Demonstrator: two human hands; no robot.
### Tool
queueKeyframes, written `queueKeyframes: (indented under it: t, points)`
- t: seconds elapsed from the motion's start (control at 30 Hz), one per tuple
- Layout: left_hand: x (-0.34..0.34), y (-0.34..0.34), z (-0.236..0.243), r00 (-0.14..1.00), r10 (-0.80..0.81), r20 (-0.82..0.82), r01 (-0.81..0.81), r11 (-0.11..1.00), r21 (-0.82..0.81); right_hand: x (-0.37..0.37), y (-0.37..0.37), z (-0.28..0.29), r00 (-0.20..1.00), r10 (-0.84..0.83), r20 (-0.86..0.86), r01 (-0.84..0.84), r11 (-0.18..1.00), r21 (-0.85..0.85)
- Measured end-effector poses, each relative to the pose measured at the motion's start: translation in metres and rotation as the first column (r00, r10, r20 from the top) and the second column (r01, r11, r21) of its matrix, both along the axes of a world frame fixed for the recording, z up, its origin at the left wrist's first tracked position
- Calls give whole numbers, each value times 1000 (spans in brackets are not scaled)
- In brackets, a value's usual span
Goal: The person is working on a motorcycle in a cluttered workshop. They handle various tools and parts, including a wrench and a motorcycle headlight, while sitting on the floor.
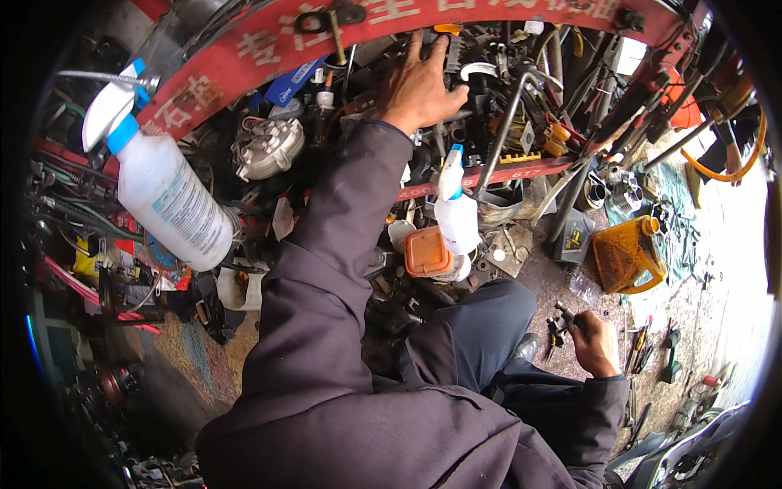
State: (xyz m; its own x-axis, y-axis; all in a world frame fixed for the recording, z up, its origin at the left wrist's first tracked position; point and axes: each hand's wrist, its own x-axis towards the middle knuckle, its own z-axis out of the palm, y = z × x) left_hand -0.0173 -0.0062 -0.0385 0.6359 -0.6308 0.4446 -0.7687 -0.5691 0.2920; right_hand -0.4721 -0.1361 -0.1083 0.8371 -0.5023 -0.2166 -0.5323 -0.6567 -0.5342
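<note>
My left hand (419, 91) reaches to the far side, over a heap of metal parts on the red-framed shelf. Its fingers are stretched out and the thumb stands apart; the fingertips are among the parts, and nothing shows in its grip. Low at the right, my right hand (597, 346) is closed around a dark grey metal tool with a short rod-like end (565, 311); its exact kind is hidden by the fingers. Just beyond my left wrist's right side lie a curved white piece (477, 71) and a bent metal bar (503, 130).
A large white spray bottle (173, 200) stands at the left, a smaller spray bottle (457, 216) near the middle beside an orange-lidded tub (428, 252). A yellow jug (628, 255) stands on the right floor. A silver metal housing (271, 148) lies on the shelf. Red beams (326, 37) cross the far side.
</note>
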Motion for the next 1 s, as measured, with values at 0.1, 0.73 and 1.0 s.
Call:
queueKeyframes:
  t: [0.1, 0.73, 1.0]
  points:
    - [5, 3, -4, 998, -51, -46, 46, 994, -100, 7, 1, -2, 1000, 11, -13, -11, 1000, 7]
    - [131, 109, 32, 755, 613, 231, -650, 744, 151, 0, 7, 7, 999, -4, 48, 3, 1000, 14]
    - [118, 117, 29, 812, 475, 340, -534, 839, 105, -8, 8, 8, 998, -14, 60, 12, 1000, 24]
